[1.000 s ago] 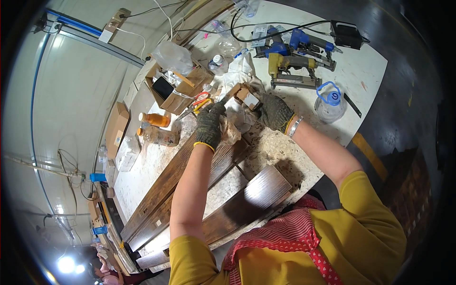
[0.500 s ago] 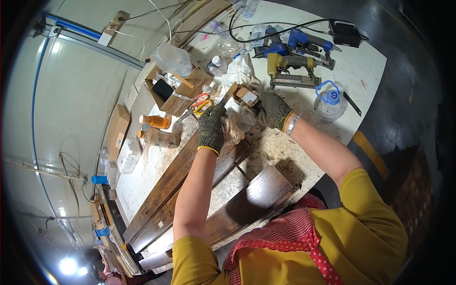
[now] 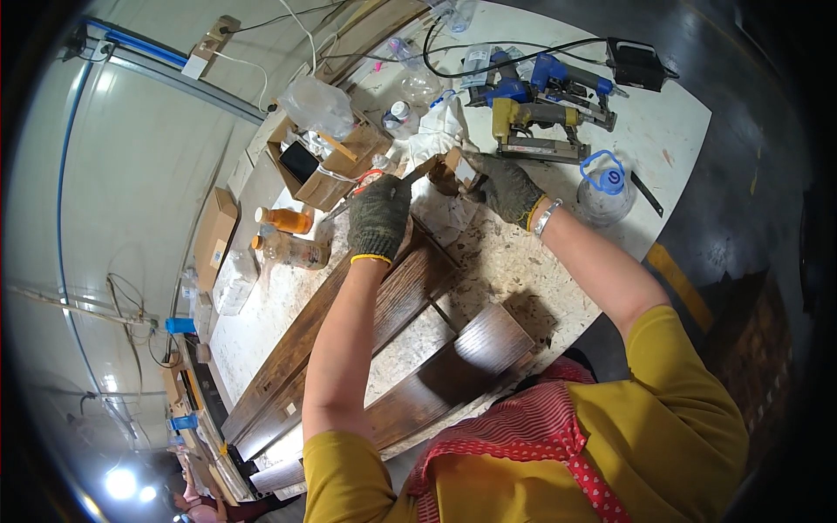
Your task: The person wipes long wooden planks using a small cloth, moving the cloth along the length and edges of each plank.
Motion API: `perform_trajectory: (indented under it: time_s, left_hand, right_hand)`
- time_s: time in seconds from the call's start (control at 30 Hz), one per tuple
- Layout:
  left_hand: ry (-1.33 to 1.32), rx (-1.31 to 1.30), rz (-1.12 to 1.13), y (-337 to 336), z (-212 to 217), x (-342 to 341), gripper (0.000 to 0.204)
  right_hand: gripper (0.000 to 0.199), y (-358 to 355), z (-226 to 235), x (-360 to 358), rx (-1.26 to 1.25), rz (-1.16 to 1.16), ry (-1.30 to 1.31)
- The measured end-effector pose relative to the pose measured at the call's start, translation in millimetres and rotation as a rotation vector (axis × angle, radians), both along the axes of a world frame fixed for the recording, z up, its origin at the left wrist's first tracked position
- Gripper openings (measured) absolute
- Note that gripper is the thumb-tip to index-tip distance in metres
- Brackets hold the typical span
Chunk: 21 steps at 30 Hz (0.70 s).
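Observation:
My left hand (image 3: pixel 380 218), in a dark knitted glove with a yellow cuff, is closed round a thin dark flat piece (image 3: pixel 422 168) that points up to the right; its exact kind is unclear. Closed on a small torn cardboard box (image 3: pixel 451 167) is my right hand (image 3: pixel 506 187), gloved alike. The tip of the flat piece is beside the box; whether they touch I cannot tell. Below the box, crumpled clear plastic (image 3: pixel 443 216) lies on the white table (image 3: pixel 497 261). Scissors (image 3: pixel 342 207) with red handles are partly hidden behind my left hand.
Dark wooden boards (image 3: pixel 466 344) lie near me. A yellow nail gun (image 3: pixel 532 122) and blue nail guns (image 3: pixel 545 74) stand at the back. An open cardboard box (image 3: pixel 349 166), an orange bottle (image 3: pixel 288 220) and a clear bottle (image 3: pixel 296 253) are left; a clear jug (image 3: pixel 603 200) is right.
My left hand has shifted slightly left and toward me, turning its back up. The small cardboard box has turned in my right hand, which moved slightly right.

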<state>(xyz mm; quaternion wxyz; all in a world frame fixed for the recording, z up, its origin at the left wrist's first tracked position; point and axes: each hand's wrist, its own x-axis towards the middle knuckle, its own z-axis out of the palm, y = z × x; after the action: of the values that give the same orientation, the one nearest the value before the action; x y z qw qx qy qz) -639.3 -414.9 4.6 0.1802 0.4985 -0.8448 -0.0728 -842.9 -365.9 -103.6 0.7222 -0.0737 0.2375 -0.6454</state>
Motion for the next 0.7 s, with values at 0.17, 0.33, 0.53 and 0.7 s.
perform_trajectory:
  time_s: [0.17, 0.33, 0.53, 0.7]
  left_hand:
    - [-0.196, 0.028, -0.046, 7, 11, -11, 0.025]
    - [-0.164, 0.009, -0.072, 4, 7, -14, 0.024]
    - [-0.104, 0.071, 0.000, -14, -5, -11, 0.025]
    - [-0.132, 0.105, 0.016, -25, -3, -9, 0.025]
  right_hand:
    - [0.031, -12, 33, 4, -0.165, -0.176, 1.146]
    - [0.032, -16, 29, 13, -0.529, -0.379, 1.713]
    - [0.036, -9, 25, 13, -0.433, -0.183, 1.836]
    - [0.031, 2, 23, -10, -0.280, 0.141, 0.860]
